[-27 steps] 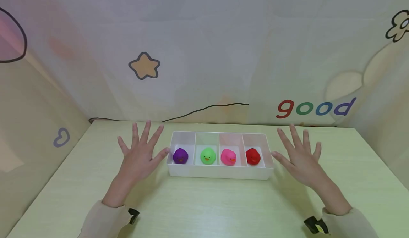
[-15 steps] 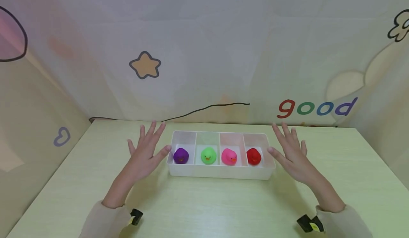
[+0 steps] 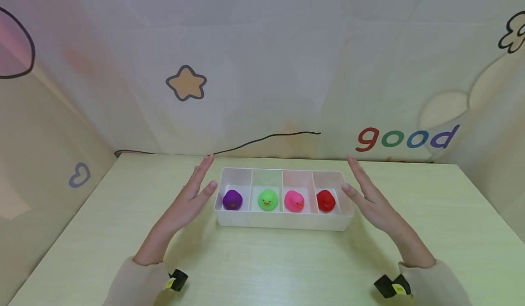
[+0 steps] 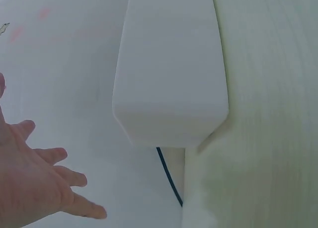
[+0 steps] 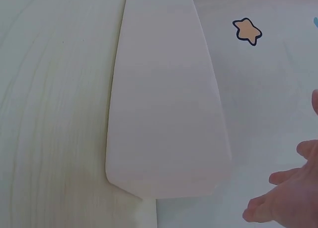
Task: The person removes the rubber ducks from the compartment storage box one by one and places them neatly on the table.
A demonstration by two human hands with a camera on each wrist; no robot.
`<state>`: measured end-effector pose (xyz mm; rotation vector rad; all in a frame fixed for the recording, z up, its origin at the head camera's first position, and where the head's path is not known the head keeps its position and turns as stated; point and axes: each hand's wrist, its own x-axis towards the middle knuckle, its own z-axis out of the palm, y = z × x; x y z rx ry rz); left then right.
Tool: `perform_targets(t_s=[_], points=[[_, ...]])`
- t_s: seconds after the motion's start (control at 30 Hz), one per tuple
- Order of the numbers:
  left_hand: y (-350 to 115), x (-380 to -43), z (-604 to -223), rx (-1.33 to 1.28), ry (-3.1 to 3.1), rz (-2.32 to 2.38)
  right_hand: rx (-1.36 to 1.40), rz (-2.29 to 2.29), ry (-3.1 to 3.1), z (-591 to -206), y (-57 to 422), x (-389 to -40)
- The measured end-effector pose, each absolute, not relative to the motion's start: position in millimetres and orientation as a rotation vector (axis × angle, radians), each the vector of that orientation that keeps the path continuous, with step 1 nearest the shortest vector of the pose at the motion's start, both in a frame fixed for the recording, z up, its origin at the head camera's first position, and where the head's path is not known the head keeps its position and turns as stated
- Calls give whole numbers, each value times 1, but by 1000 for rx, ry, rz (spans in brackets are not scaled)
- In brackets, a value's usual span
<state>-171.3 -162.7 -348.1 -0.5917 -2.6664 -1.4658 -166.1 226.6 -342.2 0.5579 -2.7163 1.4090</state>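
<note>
- Left hand [image 3: 189, 203] and right hand [image 3: 372, 205] are now turned edge-on to the head camera, palms facing inward; earlier frames show them fanned, backs toward the camera.
- Right forearm sits slightly further inward than before; tray [image 3: 283, 220] keeps its place.
- Fingers: straight on both hands, holding nothing. Head view overlaps them; left wrist view shows gaps between the left fingers [image 4: 69, 176], right wrist view likewise for the right fingers [image 5: 285, 177].
- Left hand is just beside the tray's left end, right hand just beside its right end. Right thumb overlaps the rim in head view; cannot tell whether it touches.
- Tray: white, four compartments in a row, resting on the bench [image 3: 262, 265] between the hands.
- Contents, left to right, one per compartment: purple duck [image 3: 232, 200], green duck [image 3: 268, 200], pink duck [image 3: 294, 201], red duck [image 3: 326, 201].
- Behind the bench: pale cloth [image 3: 262, 69], printed with an orange star [image 3: 186, 83] and the word "good" [image 3: 406, 138].
</note>
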Motion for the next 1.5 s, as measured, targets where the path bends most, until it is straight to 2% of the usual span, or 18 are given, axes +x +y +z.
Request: perform_targets(t_s=[0.27,0.8,1.1,1.5], points=[[-164,-173,-350,-558,-2536,-1846,592,1629,-2654,-344,221,-171],[-165,-184,-366,-333,-2483,-2103,436,1683,-2764,-350,216,-180],[-164,-193,-373,-267,-2550,-2077,489,1594,-2865,-350,209,-187],[-162,-204,-382,-282,-2649,-2090,414,1145,-3030,-354,196,-193]])
